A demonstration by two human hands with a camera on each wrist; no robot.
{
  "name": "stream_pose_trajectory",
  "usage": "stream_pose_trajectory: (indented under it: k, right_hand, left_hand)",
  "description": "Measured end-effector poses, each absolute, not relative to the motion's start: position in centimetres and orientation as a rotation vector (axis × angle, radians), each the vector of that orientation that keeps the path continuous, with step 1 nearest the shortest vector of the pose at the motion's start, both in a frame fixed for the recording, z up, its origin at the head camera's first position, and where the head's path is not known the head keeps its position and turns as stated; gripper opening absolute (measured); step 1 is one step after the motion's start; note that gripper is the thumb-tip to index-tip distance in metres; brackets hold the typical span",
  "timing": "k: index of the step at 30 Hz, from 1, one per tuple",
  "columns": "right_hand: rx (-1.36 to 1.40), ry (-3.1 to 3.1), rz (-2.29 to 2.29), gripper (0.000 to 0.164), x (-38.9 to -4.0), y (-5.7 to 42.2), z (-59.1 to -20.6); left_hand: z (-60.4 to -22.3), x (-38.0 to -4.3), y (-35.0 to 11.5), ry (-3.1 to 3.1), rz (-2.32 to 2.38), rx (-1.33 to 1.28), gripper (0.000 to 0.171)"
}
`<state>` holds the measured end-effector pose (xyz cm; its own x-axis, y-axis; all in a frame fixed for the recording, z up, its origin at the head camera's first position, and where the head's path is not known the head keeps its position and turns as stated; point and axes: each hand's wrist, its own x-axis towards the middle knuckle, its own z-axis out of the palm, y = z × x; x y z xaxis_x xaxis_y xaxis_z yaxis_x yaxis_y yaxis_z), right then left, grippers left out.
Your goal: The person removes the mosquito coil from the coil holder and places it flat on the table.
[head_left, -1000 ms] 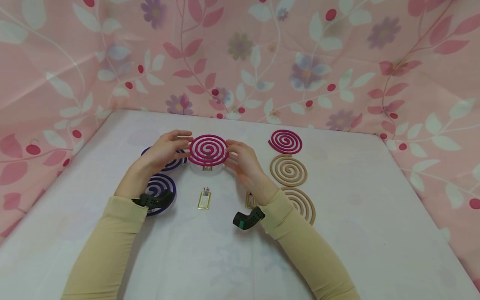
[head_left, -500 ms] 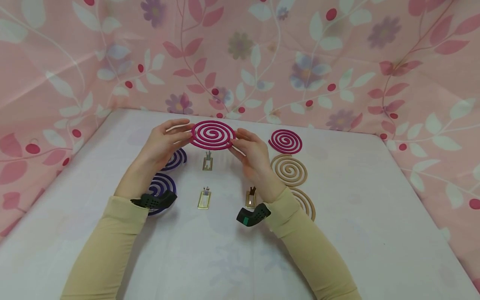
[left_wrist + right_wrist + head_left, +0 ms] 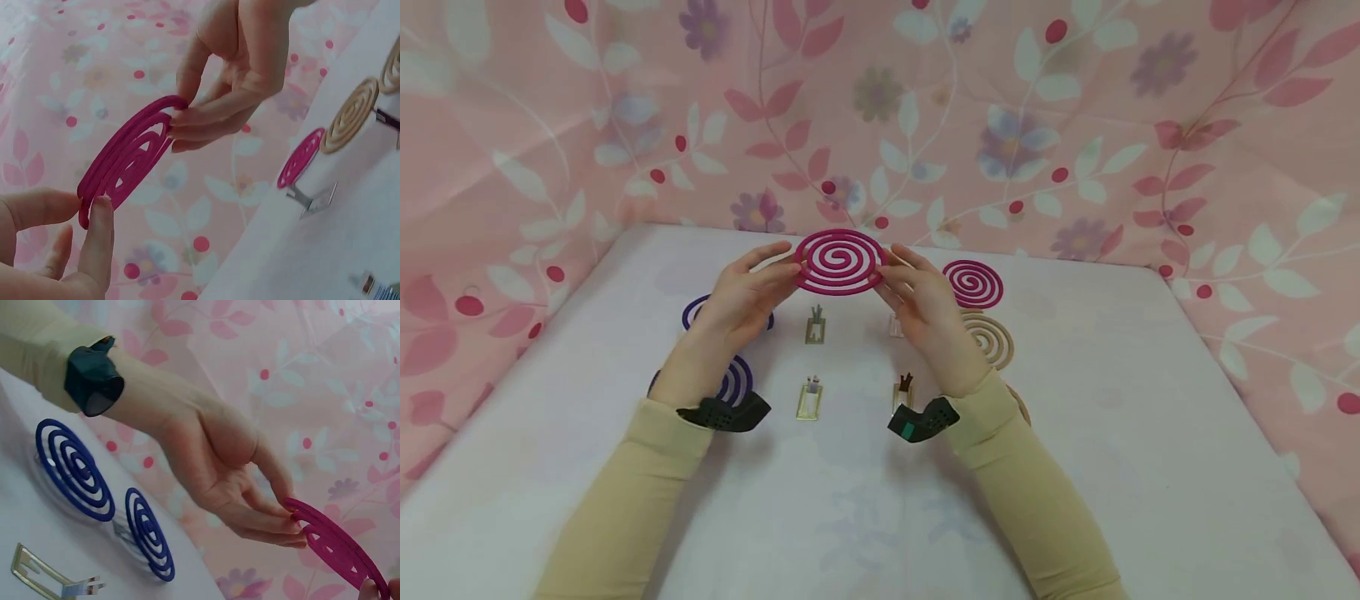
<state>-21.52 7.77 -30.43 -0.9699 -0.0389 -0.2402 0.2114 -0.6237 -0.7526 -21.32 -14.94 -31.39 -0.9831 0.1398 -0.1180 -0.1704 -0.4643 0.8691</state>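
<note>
A magenta mosquito coil (image 3: 841, 262) is held up above the table, nearly flat, between both hands. My left hand (image 3: 733, 292) pinches its left edge between thumb and fingers; the left wrist view shows those fingertips (image 3: 100, 212) on the rim. On the opposite edge my right hand (image 3: 922, 296) pinches it too, with only fingertips showing at the corner of the right wrist view. Under and in front of the coil stand several small metal coil stands, one at the back left (image 3: 816, 325), one nearer (image 3: 808, 400), and one with dark prongs (image 3: 904, 392).
Two navy coils (image 3: 75, 469) lie on the left of the white table (image 3: 820, 517), partly behind my left arm. To the right, another magenta coil (image 3: 973, 284) lies behind tan coils (image 3: 996, 337), which my right arm partly covers. A pink floral cloth (image 3: 880, 125) hangs behind.
Both hands have raised the magenta coil and carried it slightly to the right. The stand beneath it has come into view.
</note>
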Motion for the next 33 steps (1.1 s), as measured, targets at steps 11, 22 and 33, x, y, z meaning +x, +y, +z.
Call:
stream_pose_trajectory:
  k: [11,22,33]
  right_hand:
    - [0.377,0.834,-2.762,0.05,-22.0,14.9,-30.3]
    - [0.272,1.009,-2.749,0.033,-22.6,22.3,-29.9]
    - [0.241,1.178,-2.797,0.017,-23.7,26.3,-30.8]
  left_hand:
    - [-31.3,-22.9,-6.6,1.351,2.705,-0.181,0.048]
    - [-31.1,-23.9,1.2,1.297,2.784,-0.097,0.047]
    - [-33.1,-25.0,8.4,1.576,2.872,-0.147,0.04]
